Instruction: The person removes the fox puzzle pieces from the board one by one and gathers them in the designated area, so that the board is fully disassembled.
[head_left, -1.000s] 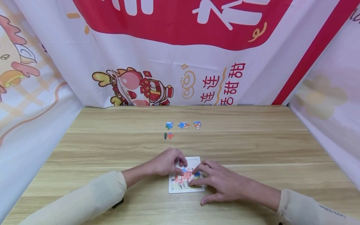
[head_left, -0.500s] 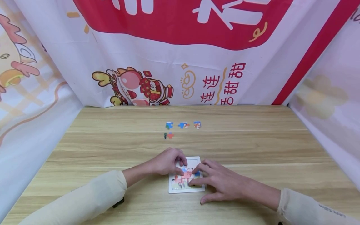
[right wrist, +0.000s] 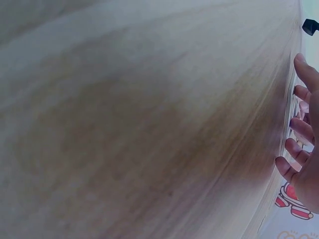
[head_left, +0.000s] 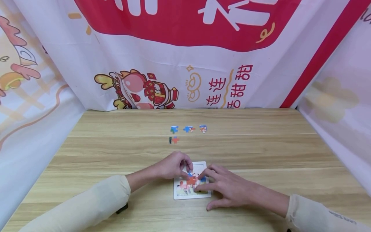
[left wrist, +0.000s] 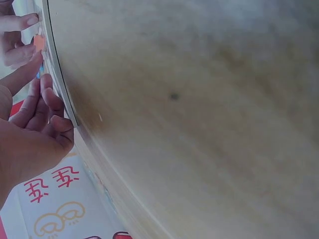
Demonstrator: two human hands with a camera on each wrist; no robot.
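On wooden table (head_left: 261,151), both hands' fingers (head_left: 203,187) atop puzzle tray (head_left: 200,165)

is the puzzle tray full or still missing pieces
Still missing pieces. The puzzle tray shows bare white at its far corner, and four loose pieces lie apart on the table.

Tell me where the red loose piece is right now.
Head view: the red piece lies on the table left of centre, beyond the puzzle tray, just below the leftmost of three blue pieces.
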